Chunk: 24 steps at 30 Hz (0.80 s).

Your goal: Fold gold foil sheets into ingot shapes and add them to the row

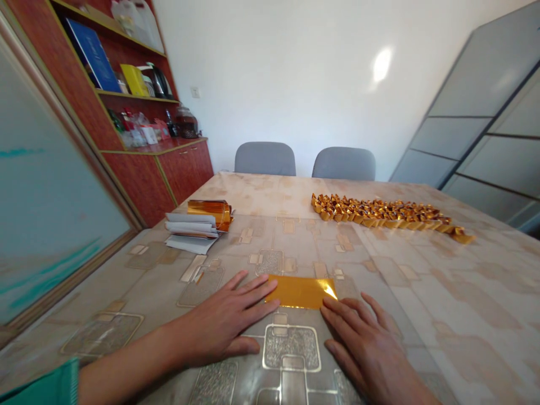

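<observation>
Patterned tablecloth (152, 292) bears a flat, shiny gold rectangle (301, 292).

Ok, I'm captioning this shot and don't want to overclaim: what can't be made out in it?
In the head view:
Gold foil sheet: underside, against the table; part of its left end, under fingers of the left hand.
Folded foil pieces: exact count, overlapping and too small.
Blue folder or box: lettering, too blurred.
Right forearm: cut off by the picture's bottom edge.
Gray chairs: seats, hidden behind the table.

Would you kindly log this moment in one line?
left hand: on gold sheet, left end; right hand: at its near right corner; folded gold pieces: beyond, right
</observation>
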### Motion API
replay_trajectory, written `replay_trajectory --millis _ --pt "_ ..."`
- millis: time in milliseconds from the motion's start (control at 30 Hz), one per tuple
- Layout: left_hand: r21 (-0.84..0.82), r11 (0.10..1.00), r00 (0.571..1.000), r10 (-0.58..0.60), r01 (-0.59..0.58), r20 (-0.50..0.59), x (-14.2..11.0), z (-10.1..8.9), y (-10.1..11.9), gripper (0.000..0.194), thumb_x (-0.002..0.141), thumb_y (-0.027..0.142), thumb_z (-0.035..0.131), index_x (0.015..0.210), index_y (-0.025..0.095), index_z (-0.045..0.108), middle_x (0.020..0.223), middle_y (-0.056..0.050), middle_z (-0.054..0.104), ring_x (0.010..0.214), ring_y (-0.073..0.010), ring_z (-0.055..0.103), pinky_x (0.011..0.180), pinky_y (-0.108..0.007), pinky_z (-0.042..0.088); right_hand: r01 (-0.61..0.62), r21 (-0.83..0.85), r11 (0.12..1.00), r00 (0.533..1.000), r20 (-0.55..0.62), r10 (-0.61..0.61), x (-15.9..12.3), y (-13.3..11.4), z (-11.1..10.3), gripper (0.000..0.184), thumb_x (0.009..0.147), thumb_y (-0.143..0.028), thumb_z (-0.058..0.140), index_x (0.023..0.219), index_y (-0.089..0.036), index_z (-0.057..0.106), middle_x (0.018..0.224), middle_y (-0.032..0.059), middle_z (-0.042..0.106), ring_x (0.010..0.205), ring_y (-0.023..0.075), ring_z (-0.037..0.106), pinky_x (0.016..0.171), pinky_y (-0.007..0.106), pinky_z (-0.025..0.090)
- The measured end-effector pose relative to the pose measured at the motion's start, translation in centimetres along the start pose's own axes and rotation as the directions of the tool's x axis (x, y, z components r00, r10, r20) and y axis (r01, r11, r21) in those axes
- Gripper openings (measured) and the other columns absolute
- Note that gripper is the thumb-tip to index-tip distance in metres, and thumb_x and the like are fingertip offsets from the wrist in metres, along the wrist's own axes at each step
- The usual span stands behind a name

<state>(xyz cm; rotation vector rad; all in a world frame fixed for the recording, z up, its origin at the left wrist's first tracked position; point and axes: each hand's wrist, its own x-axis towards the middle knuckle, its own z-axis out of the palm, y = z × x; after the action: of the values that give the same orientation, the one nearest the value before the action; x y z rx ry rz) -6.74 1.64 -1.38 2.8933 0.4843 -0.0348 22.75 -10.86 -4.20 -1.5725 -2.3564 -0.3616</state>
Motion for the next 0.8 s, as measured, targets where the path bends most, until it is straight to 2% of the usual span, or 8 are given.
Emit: replay_trajectory --millis 100,200,300,367,433,567,667,800 --pt "0.036 0.998 0.999 -0.05 0.05 -0.007 -2.0 0.0 -0.7 0.067 0.097 0.057 0.042 0.155 0.032 0.019 0.162 -0.009 0.023 0.15 -0.0286 0.018 0.119 -0.058 0.008 -0.033 0.071 0.997 0.999 0.014 0.032 0.4 -0.2 -0.2 0.032 0.092 -0.033 0.061 0.123 -0.025 0.062 0.123 0.0062 0.069 0.109 0.029 0.061 0.102 0.057 0.036" --pt "0.052 0.993 0.99 -0.1 0.106 -0.099 -2.7 -0.1 -0.1 0.065 0.097 0.053 0.045 0.154 0.031 0.022 0.16 -0.009 0.028 0.149 -0.0292 0.021 0.119 -0.057 0.011 -0.061 0.112 0.992 0.998 0.004 0.061 0.6 -0.2 -0.3 0.031 0.091 -0.032 0.062 0.121 -0.026 0.064 0.121 0.0062 0.07 0.108 0.0291 0.061 0.102 0.057 0.037" --pt "0.034 0.993 0.967 -0.106 0.117 -0.233 -1.1 -0.2 2.2 0.058 0.099 0.047 0.044 0.152 0.026 0.03 0.153 -0.01 0.041 0.145 -0.0276 0.03 0.12 -0.053 0.012 -0.059 0.132 0.989 0.998 0.011 0.059 0.7 -0.2 -0.3 0.031 0.09 -0.031 0.064 0.121 -0.026 0.064 0.12 0.0063 0.07 0.108 0.0293 0.061 0.102 0.058 0.036" --pt "0.0 0.999 0.972 -0.051 0.052 -0.228 1.0 -0.1 4.1 0.057 0.095 0.055 0.048 0.144 0.026 0.042 0.144 -0.009 0.05 0.137 -0.027 0.039 0.12 -0.051 0.014 -0.064 0.153 0.986 0.998 0.009 0.063 0.7 -0.2 -0.2 0.029 0.089 -0.03 0.065 0.118 -0.027 0.065 0.119 0.0053 0.07 0.107 0.0291 0.062 0.103 0.058 0.035" --pt "-0.016 0.999 0.972 -0.039 0.036 -0.233 3.4 0.2 5.7 0.061 0.091 0.06 0.052 0.139 0.023 0.048 0.134 -0.01 0.055 0.128 -0.027 0.046 0.118 -0.048 0.023 -0.083 0.173 0.981 0.996 -0.006 0.085 0.7 -0.1 -0.2 0.027 0.087 -0.03 0.067 0.114 -0.028 0.066 0.117 0.0037 0.071 0.105 0.0287 0.062 0.103 0.057 0.035" --pt "0.042 0.996 0.968 -0.071 0.083 -0.242 6.6 1.2 6.6 0.068 0.083 0.064 0.061 0.132 0.017 0.054 0.123 -0.01 0.058 0.116 -0.0285 0.05 0.111 -0.046 0.032 -0.079 0.168 0.983 0.996 -0.033 0.086 0.6 -0.1 0.3 0.031 0.088 -0.03 0.066 0.119 -0.029 0.064 0.118 0.0026 0.07 0.105 0.0278 0.062 0.102 0.055 0.035" --pt "0.059 0.993 0.965 -0.086 0.103 -0.247 6.7 1.7 6.2 0.066 0.083 0.063 0.061 0.13 0.018 0.055 0.12 -0.009 0.058 0.114 -0.0282 0.049 0.111 -0.048 0.031 -0.082 0.159 0.984 0.993 -0.067 0.094 0.4 0.0 0.6 0.027 0.092 -0.031 0.061 0.118 -0.029 0.065 0.117 0.0018 0.071 0.105 0.0272 0.062 0.101 0.054 0.035" --pt "0.041 0.993 0.966 -0.094 0.107 -0.239 4.9 1.6 5.4 0.064 0.083 0.061 0.063 0.132 0.021 0.054 0.122 -0.008 0.059 0.116 -0.0275 0.05 0.114 -0.049 0.026 -0.068 0.151 0.986 0.994 -0.077 0.08 0.4 0.4 0.6 0.023 0.096 -0.029 0.053 0.116 -0.03 0.065 0.115 0.0013 0.072 0.103 0.026 0.063 0.102 0.054 0.033"
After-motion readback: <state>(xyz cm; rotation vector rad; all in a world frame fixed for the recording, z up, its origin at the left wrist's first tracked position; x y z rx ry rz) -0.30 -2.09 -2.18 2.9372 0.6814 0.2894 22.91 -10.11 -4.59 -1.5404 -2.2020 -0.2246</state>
